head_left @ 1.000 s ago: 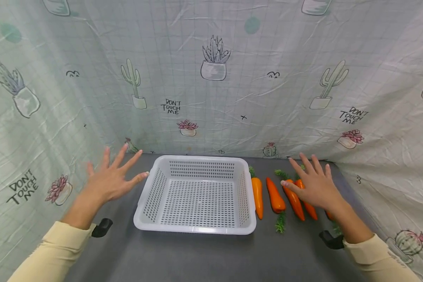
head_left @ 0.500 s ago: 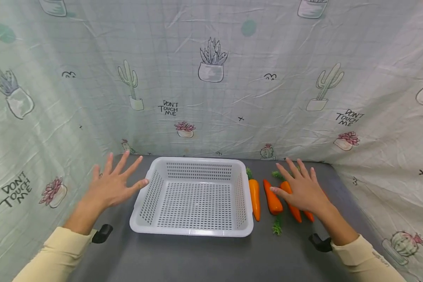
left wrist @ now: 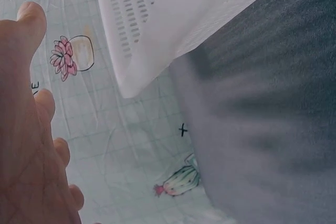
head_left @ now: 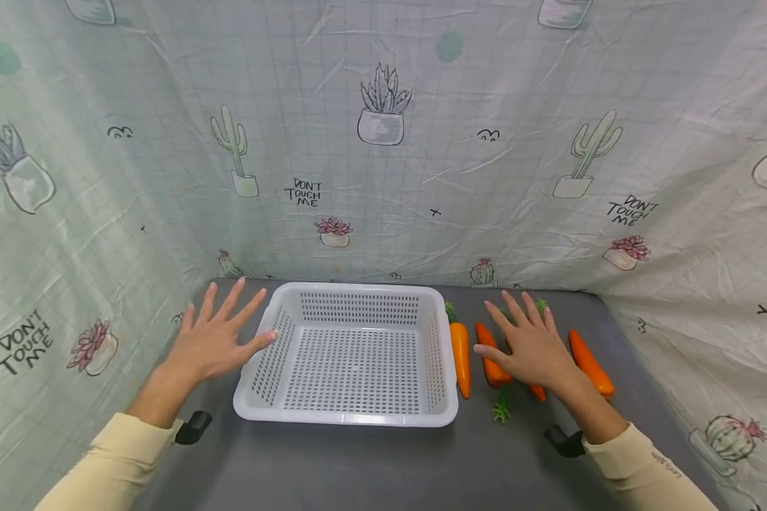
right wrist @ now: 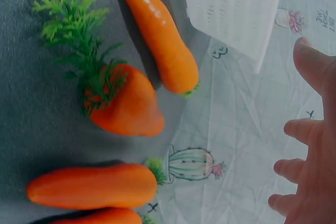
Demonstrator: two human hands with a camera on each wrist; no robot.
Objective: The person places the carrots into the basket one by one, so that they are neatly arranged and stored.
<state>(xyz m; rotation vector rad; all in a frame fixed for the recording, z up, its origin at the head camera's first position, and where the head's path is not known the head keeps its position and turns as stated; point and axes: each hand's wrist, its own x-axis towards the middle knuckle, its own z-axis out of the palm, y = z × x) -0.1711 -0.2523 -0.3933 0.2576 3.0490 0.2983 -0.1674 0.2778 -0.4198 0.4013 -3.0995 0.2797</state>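
Note:
A white perforated plastic basket (head_left: 356, 417) stands in the middle of the dark table. To its left my left hand (head_left: 214, 348) hovers with fingers spread, its thumb tip over the basket's left rim in the head view. Several orange carrots with green tops lie to the basket's right. One carrot (head_left: 461, 358) lies close along its right side, with another carrot (head_left: 491, 355) beside it. Fingers spread, my right hand (head_left: 533, 348) hovers over the carrots and hides parts of them; it holds nothing. Farther right lies a carrot (head_left: 590, 363) beyond the wrist.
A pale curtain (head_left: 383, 177) printed with cacti and lettering hangs behind the table and along both sides. The grey tabletop (head_left: 332, 468) extends in front of the basket. A dark strap piece (head_left: 565, 441) shows at the right wrist.
My right hand has moved left over the carrots, uncovering the far right one. My left hand has shifted slightly right and down toward the basket. The view has shifted slightly.

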